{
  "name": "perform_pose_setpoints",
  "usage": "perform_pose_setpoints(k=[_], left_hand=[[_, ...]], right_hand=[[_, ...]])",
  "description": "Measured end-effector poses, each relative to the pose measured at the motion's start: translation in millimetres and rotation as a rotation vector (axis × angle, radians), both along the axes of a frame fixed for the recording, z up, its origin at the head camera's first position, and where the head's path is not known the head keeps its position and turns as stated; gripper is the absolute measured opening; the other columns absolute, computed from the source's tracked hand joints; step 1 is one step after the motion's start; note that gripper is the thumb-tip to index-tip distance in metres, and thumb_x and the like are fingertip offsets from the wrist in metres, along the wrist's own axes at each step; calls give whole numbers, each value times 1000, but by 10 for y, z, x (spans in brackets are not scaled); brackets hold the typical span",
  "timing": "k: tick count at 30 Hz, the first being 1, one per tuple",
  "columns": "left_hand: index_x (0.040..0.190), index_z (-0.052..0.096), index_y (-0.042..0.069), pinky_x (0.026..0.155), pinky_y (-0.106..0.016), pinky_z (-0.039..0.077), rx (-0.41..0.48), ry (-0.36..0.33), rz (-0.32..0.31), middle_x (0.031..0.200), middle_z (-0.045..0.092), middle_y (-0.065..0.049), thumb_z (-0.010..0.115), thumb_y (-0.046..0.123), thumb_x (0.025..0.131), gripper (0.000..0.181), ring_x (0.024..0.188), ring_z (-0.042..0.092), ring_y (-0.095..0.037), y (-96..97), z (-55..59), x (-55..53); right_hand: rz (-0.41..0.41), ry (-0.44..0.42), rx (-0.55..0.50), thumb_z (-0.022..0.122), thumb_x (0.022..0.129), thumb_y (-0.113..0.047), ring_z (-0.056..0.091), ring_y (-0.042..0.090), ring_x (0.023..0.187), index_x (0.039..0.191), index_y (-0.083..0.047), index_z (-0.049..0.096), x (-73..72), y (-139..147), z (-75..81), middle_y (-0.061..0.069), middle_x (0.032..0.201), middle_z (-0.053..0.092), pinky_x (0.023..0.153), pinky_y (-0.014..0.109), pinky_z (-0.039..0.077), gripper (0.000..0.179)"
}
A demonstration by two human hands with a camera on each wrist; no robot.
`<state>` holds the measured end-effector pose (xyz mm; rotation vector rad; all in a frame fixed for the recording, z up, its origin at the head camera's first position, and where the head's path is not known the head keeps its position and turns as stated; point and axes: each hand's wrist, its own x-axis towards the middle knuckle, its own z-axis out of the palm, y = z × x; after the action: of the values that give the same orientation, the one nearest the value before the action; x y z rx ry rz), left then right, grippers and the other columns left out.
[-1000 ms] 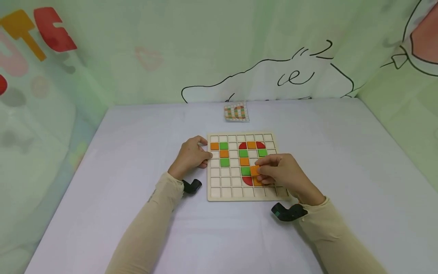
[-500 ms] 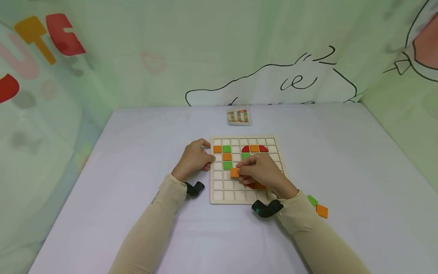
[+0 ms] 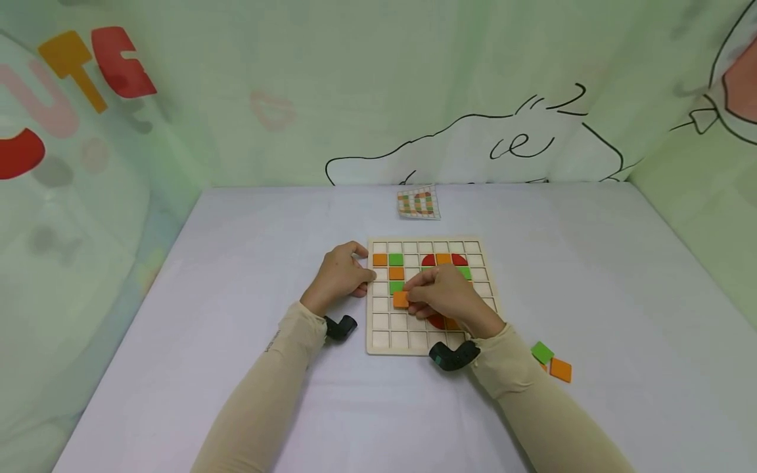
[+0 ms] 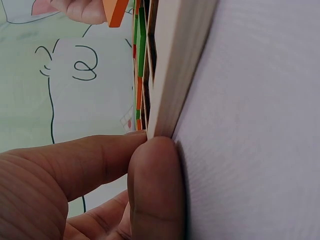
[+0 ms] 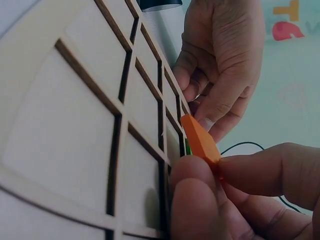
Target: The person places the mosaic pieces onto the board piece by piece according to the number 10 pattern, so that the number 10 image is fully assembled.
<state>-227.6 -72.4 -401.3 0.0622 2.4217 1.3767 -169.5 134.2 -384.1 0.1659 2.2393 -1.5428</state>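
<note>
A wooden grid board [image 3: 399, 322] lies flat on the table, with orange, green and red pieces in some cells. At its left edge, my left hand [image 3: 340, 272] grips the rim with thumb and fingertip, as the left wrist view shows close up. My right hand [image 3: 446, 295] pinches a square orange tile [image 3: 401, 300] over the board, just below a green tile [image 3: 396, 288] in the second column. In the right wrist view the orange tile [image 5: 200, 141] is tilted between thumb and finger. That hand hides part of the right-hand pattern.
Behind the board lies a small pattern card [image 3: 418, 202] with a coloured grid. Loose green [image 3: 542, 353] and orange [image 3: 560, 370] tiles lie to the right of my right forearm, one more partly hidden. A printed curtain [image 3: 378, 79] stands behind the white table [image 3: 284, 217].
My right hand has carried the orange tile leftward across the board to the second column. The loose tiles at right have come into sight. My left hand has stayed at the board's edge.
</note>
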Motion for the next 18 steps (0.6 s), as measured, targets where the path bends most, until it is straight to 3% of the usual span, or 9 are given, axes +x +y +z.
perform_pose_setpoints(k=[18], left_hand=[[130, 60, 2, 53, -25, 59, -19, 11, 10, 80, 68, -9, 77, 4, 91, 43, 52, 64, -12, 27, -21, -4]], right_hand=[[41, 49, 56, 71, 96, -5, 68, 16, 66, 105, 4, 74, 24, -38, -14, 11, 82, 73, 64, 28, 62, 12]])
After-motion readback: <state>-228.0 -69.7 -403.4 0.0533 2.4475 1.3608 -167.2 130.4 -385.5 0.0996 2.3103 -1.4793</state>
